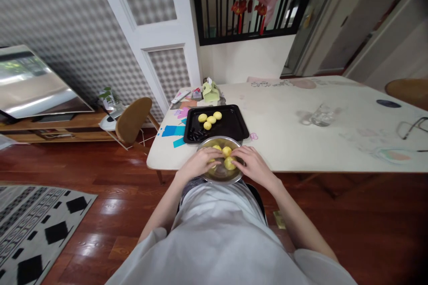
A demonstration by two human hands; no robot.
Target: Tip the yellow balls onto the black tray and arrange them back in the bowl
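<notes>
Yellow dough balls (226,151) lie in a metal bowl (220,173) at the near edge of a pale table (301,142), directly in front of the seated person. No brand, label or legible writing can be made out; the marks along the far side of the table and the coloured paper scraps (174,131) at its left end are too small or blurred to read.

Left hand (200,162): reaches into the bowl from the left, fingers loosely curled over the rim and resting against a ball at the bowl's left side. Whether it actually grips that ball cannot be told.

Right hand (252,162): enters from the right, fingers partly bent, fingertips touching a ball (229,163) at the front of the bowl; a closed grip cannot be confirmed. Two further balls sit between the two hands, toward the back of the bowl.

Just behind the bowl, touching or nearly so, lies a black baking tray (234,127) bearing four more yellow balls (209,120) clustered in its far left part. A clear glass (321,116) stands well to the right, and a green object (210,91) sits beyond the tray. A wooden chair (132,120) stands at the table's left end.
</notes>
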